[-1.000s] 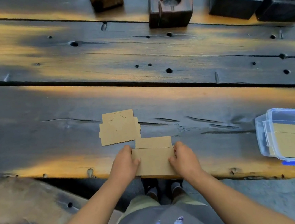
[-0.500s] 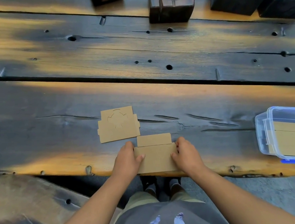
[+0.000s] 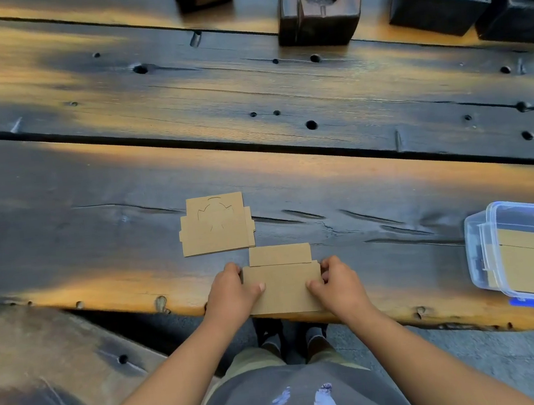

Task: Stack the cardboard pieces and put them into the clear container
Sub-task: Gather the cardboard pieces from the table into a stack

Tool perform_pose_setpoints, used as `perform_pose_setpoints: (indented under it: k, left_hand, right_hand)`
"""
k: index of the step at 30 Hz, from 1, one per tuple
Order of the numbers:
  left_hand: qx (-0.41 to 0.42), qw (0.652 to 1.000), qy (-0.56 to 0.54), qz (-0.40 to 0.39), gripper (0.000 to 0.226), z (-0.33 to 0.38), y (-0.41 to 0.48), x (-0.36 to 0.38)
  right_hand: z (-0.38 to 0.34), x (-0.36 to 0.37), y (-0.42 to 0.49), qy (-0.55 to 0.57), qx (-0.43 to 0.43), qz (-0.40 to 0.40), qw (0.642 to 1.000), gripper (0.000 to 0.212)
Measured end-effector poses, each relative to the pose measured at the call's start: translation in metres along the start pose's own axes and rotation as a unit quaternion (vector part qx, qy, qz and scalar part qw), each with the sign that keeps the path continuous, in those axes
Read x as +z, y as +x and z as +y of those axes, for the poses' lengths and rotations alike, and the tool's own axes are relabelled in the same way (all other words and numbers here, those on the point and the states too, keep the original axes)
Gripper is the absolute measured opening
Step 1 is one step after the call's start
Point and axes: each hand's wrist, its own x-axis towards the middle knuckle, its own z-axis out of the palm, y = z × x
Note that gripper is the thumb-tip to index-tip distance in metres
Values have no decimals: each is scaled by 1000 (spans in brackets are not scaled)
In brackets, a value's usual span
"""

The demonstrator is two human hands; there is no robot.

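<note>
Where both hands pinch it, the cardboard piece lies flat, tan.

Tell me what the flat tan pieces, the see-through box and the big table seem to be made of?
Flat tan pieces: thin cardboard, matte brown, with die-cut edges and scored lines. See-through box: probably clear glossy plastic; more tan pieces show through its walls, and a blue part sits at its near edge. Table: heavy wooden planks, dark-stained and worn, with grain, cracks and holes.
</note>
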Motion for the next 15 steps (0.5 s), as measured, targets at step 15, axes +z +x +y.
perform_pose_setpoints:
  k: [15]
  left_hand:
    - [-72,994,-68,-38,42,6,3,3]
  right_hand:
    - [-7,4,7,95,78,-31,992,20]
